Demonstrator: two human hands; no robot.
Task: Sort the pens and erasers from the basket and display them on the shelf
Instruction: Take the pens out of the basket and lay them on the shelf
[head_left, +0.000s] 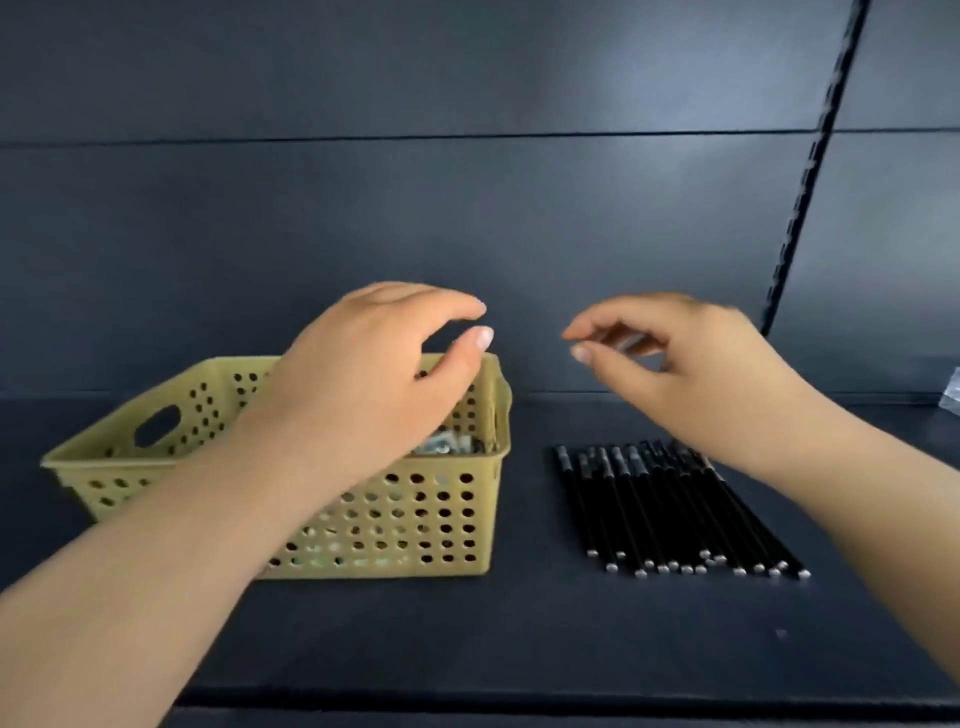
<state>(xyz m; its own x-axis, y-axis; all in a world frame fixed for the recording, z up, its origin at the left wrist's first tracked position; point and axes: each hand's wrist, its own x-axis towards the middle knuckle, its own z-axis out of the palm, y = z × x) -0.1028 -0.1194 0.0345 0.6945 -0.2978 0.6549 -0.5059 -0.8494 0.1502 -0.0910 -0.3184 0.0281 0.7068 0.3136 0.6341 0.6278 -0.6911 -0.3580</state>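
Head cam, fwd-down, close on shelf (519, 623)

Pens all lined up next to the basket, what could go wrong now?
1. The black pens lie loose in a row on the shelf; the right hand hovers above them, and its forearm might brush them out of line if it dropped.
2. The left hand hangs over the yellow basket; bumping its rim might shove it toward the pens.
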